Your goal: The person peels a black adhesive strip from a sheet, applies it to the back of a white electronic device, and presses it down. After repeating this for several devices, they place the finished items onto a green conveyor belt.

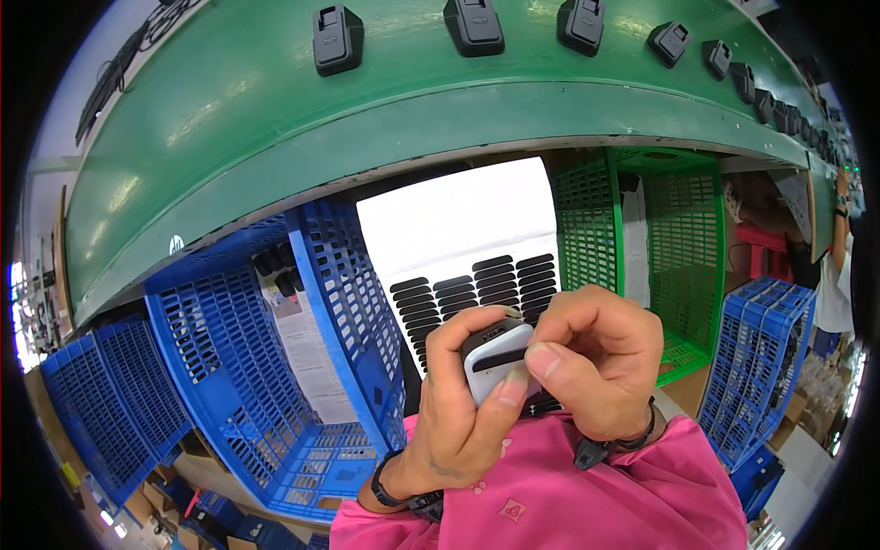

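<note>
My left hand (451, 403) is wrapped around a small rounded device (491, 379) with a pale grey face and a black end that has a row of small openings. A narrow black adhesive strip (500, 360) lies across the grey face. Thumb and forefinger of my right hand (605, 362) pinch the right end of that strip against the device. Just beyond my hands a white backing sheet (458, 215) slopes down from the bench edge, bearing columns of black rounded strips (495, 275). My hands cover part of its lower end.
Several black cradle-like units (337, 41) stand in a row along the green bench (229, 119). Left of the sheet is a blue crate (335, 302) holding papers and dark parts; right of it, a green crate (683, 247). Stacked blue crates (756, 357) and another person's arm (839, 220) are farther right.
</note>
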The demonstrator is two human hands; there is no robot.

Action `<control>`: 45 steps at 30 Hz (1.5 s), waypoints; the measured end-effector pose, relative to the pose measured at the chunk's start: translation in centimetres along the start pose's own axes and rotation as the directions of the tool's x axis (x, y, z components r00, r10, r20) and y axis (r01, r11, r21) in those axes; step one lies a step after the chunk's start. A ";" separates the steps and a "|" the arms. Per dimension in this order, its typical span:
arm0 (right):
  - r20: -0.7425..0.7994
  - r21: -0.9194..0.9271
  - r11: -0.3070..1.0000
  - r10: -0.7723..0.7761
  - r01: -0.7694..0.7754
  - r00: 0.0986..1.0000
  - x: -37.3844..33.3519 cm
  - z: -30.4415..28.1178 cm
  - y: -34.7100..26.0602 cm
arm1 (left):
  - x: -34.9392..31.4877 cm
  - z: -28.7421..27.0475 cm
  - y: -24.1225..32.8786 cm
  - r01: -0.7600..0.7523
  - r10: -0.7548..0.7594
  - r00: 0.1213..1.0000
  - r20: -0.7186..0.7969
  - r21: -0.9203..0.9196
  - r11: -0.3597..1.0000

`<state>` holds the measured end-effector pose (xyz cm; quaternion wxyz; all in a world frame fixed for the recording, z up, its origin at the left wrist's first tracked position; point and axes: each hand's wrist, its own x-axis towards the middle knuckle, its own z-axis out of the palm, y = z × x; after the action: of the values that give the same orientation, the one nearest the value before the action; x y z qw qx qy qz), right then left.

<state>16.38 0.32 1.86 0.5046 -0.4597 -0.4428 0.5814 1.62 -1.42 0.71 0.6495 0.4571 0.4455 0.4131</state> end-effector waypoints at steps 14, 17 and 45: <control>-0.026 -0.010 0.999 -0.036 0.036 0.999 -0.1 0.2 0.3 | 0.0 0.1 0.0 0.015 -0.014 1.000 -0.009 0.026 1.000; -0.043 -0.057 0.998 -0.018 0.015 0.999 -0.2 0.2 0.2 | -0.1 0.1 0.0 0.012 -0.012 1.000 -0.008 0.029 1.000; -0.065 -0.255 0.964 -0.098 0.079 0.993 -0.3 0.8 0.8 | -0.2 0.1 -0.2 -0.024 0.030 0.999 -0.032 0.191 0.981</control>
<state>15.46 -0.05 1.27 0.4845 -0.5218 -0.5132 0.4792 1.69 -1.73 0.55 0.5892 0.5158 0.4881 0.3853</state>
